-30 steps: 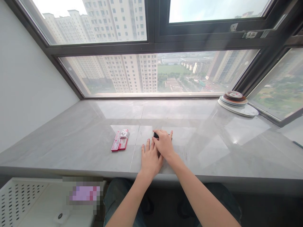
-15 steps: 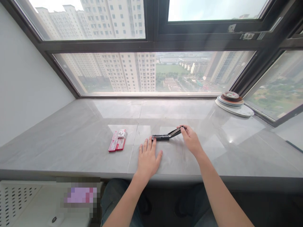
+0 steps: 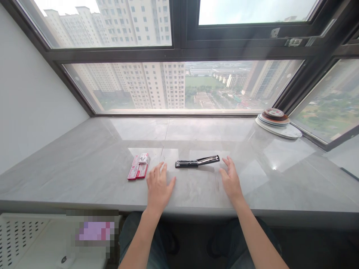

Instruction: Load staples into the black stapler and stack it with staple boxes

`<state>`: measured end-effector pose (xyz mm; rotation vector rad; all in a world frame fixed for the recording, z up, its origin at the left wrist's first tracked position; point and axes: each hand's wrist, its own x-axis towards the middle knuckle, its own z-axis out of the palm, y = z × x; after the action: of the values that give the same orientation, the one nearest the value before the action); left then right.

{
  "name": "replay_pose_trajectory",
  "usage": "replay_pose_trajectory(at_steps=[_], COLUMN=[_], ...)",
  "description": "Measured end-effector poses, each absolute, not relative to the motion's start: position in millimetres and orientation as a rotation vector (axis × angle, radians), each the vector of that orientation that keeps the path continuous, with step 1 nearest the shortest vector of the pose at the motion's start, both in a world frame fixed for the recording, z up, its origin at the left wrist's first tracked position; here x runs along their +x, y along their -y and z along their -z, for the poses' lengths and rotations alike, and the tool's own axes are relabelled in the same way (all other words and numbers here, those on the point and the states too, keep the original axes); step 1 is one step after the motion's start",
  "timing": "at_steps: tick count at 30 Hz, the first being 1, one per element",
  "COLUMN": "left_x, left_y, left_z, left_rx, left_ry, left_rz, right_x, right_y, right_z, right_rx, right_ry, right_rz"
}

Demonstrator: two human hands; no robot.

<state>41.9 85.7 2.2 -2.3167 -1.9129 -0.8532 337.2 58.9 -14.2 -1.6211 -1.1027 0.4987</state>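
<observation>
Stapler [image 3: 187,164]: centre of frame, unfolded on the grey tabletop [image 3: 92,164] | left hand [image 3: 158,184]: empty, fingers loosely spread, between small boxes [image 3: 138,170] and stapler | right hand [image 3: 231,181]: empty, fingers loosely curved, beside stapler's right end | handling: probably light, stiff, smooth; best gripped by the flat left section, as the angled one may swing

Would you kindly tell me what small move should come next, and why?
Probably the left hand should reach for the red-and-white boxes: it is beside them, while the black stapler lies opened out on the windowsill, touched by neither hand.
</observation>
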Motion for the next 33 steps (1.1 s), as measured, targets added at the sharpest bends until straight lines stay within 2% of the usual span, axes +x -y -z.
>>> replay_pose_trajectory(at_steps=[3,6,10,13,19,22,24,33], left_x=[12,-12,-28,-28,9,34,47,52], left_y=[-85,-81,-72,-64,-59,-67,-75,-90], left_z=[-9,-7,-3,-8,-23,-24,-25,-28], left_rx=[-1.941,-1.85,-1.976,-2.366,-2.95,-3.036,-3.098,-3.221], left_ry=[2.115,2.167,2.132,2.005,1.79,1.719,1.65,1.548], left_rz=[0.792,0.701,0.783,0.931,1.057,1.069,1.054,1.115], right_x=[337,337,335,329,291,275,273,319], right_y=[-47,-42,-40,-36,-33,-41,-49,-62], right_z=[16,17,12,3,-23,-29,-28,-23], right_rx=[-1.631,-1.642,-1.711,-1.732,-1.679,-1.55,-1.519,-1.673], right_ry=[1.094,1.101,1.072,1.146,1.591,1.56,1.463,1.453], right_rz=[-0.472,-0.454,-0.417,-0.448,-0.912,-1.355,-1.508,-1.419])
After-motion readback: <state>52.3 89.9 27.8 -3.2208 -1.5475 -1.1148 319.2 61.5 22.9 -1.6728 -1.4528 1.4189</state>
